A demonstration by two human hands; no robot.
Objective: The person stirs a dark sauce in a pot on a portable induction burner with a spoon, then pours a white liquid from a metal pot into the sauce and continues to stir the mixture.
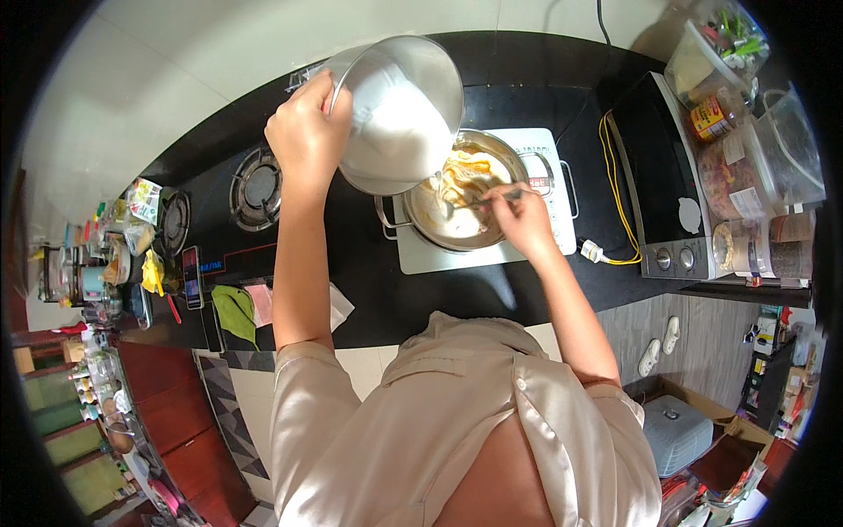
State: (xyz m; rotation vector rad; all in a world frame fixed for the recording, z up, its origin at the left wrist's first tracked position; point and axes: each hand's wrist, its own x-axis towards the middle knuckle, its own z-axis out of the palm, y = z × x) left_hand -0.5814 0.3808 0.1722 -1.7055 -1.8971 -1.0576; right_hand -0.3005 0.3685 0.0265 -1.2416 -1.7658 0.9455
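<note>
My left hand (309,127) is closed on the rim of a deep silver metal pot (437,75). The pot is tilted to the right and holds white liquid, its lip over a wider metal pan (439,239). A swirled yellow-brown and white mixture (474,176) fills part of that pan. My right hand (524,217) grips a thin utensil handle, its lower end in the mixture; the kind of utensil is hard to make out. Under the pan is a white portable cooktop (555,230).
Gas burners (261,189) are set in the black counter on the left, near a phone (192,277) and a green cloth (234,314). At right stand a black-fronted oven (663,176), a yellow cord (617,198) and stacked food containers (738,167).
</note>
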